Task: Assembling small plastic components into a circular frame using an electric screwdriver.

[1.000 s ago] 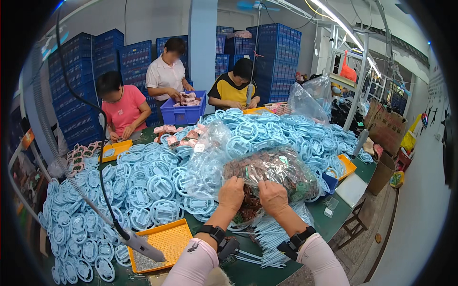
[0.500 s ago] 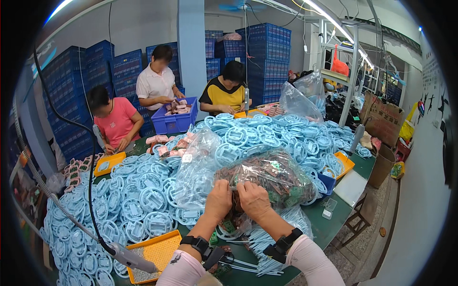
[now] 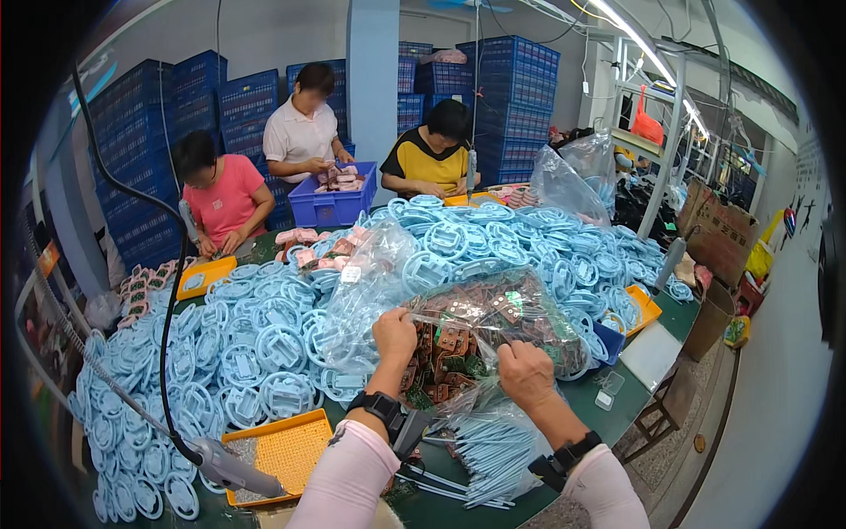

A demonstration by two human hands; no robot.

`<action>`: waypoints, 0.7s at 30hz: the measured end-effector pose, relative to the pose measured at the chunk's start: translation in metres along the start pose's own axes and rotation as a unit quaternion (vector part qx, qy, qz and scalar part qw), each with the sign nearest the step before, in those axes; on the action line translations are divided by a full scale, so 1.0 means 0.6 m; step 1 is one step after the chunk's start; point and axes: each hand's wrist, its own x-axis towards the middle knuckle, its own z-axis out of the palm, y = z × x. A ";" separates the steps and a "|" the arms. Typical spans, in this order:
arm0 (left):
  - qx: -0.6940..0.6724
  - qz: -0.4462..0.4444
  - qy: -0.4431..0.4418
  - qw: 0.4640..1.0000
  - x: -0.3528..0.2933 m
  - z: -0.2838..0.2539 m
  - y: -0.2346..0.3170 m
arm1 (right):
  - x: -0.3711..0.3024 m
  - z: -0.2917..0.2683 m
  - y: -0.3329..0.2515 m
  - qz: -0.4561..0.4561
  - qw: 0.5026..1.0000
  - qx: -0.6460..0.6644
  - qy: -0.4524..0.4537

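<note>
A clear plastic bag (image 3: 551,322) full of small brown and green circuit boards (image 3: 448,351) lies in front of me against the heap of light-blue ring-shaped plastic parts (image 3: 458,242). My left hand (image 3: 394,337) is closed on the bag's edge at the left of its mouth. On the right side of the mouth, my right hand (image 3: 527,370) pinches the film. Between both hands the bag gapes, and the boards show inside. Just below my right hand rests another clear bag of thin pale-blue sticks (image 3: 498,450). Dark straps circle both my wrists.
An orange tray (image 3: 295,451) and a grey electric screwdriver (image 3: 236,472) are at the lower left. Across the green table (image 3: 652,348) three people work beside a blue crate (image 3: 330,204) of pink parts. Empty clear film (image 3: 366,295) lies left of the bag.
My hands, close together before, have spread apart, the right one moving right and down. The bag's mouth has widened, showing more circuit boards. The whole view has shifted slightly.
</note>
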 end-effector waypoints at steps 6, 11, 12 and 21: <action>-0.104 -0.083 -0.030 0.991 -0.024 0.000 -0.067 | 0.016 -0.056 -0.084 -0.138 0.984 0.099 0.042; -0.062 -0.061 -0.014 0.996 -0.085 -0.022 -0.040 | -0.030 -0.014 -0.100 -0.273 0.941 0.139 -0.144; -0.062 -0.077 -0.044 0.994 -0.089 -0.029 -0.045 | -0.033 -0.013 -0.099 -0.261 0.943 0.138 -0.153; -0.089 0.051 -0.060 0.993 -0.153 -0.093 -0.034 | -0.033 -0.015 -0.076 -0.225 0.963 0.100 -0.110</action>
